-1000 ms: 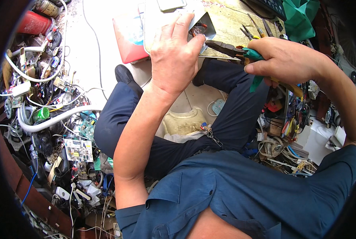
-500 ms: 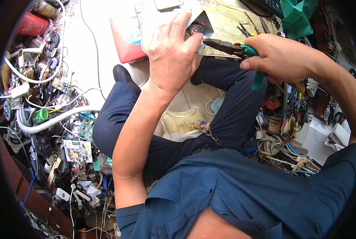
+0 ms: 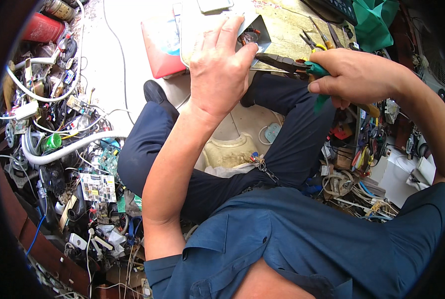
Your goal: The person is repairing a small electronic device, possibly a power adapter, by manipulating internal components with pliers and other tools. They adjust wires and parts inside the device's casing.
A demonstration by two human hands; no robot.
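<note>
My left hand [image 3: 218, 74] lies over a pale, flat-sided casing, its fingers stretched out and its thumb apart. The thumb tip rests beside an opening edged with shiny metal, where a bundle of reddish and dark wires [image 3: 250, 37] shows. In my right hand [image 3: 354, 74] is a pair of pliers [image 3: 281, 62] with dark jaws and green wrapping on the handle. The jaws point left, their tip just short of my left thumb and the casing. What lies beneath my left palm is hidden.
Right of the casing, a wooden board [image 3: 285, 40] carries yellow-handled pliers [image 3: 312, 43] and thin tools. A red box [image 3: 155, 50] stands to the left. Loose circuit boards [image 3: 98, 188], cables and parts crowd both sides. A green bag [image 3: 374, 25] sits far right.
My right hand and the pliers have shifted slightly right and down, the jaws a little lower beside my thumb. My left hand keeps its place on the casing; the whole view has shifted slightly.
</note>
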